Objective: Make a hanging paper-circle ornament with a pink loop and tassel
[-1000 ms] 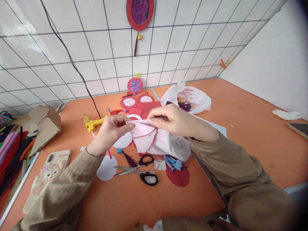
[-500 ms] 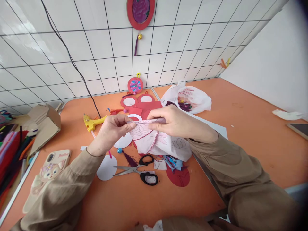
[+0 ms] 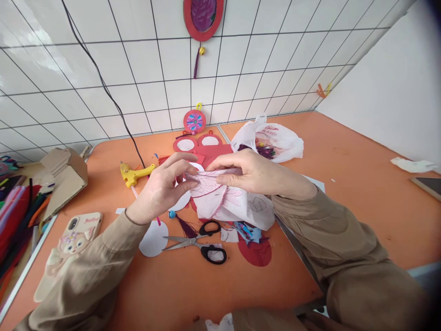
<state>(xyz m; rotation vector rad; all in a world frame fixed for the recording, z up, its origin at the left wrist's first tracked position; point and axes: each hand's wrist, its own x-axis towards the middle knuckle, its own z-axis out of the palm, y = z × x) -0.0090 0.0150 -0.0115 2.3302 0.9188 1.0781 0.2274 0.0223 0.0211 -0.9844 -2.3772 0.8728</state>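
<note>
A white cloth (image 3: 237, 207) with pink and dark line drawings and a dark-red beaded trim hangs between my hands, its upper edge folded over. My right hand (image 3: 253, 172) is closed on the fold, thumb in front and fingers behind. At the cloth's left corner, my left hand (image 3: 163, 186) has its thumb and fingertips on the fabric, the upper fingers slightly lifted. Below the cloth lie scissors (image 3: 193, 242) with black handles, blades spread. A dark purple tassel (image 3: 184, 227) with a blue bell and a white paper circle (image 3: 153, 239) are beside them.
A yellow glue gun (image 3: 136, 174) with a cord lies to the left, near a phone (image 3: 74, 243). Red card pieces (image 3: 212, 151) and a white plastic bag (image 3: 284, 142) are behind the cloth. Blue fabric scraps (image 3: 248, 233) and a red circle (image 3: 255, 252) lie in front.
My left hand's upper fingers have lifted and spread, and its thumb has shifted slightly along the cloth's corner. The right hand keeps its hold; the view has shifted slightly.
</note>
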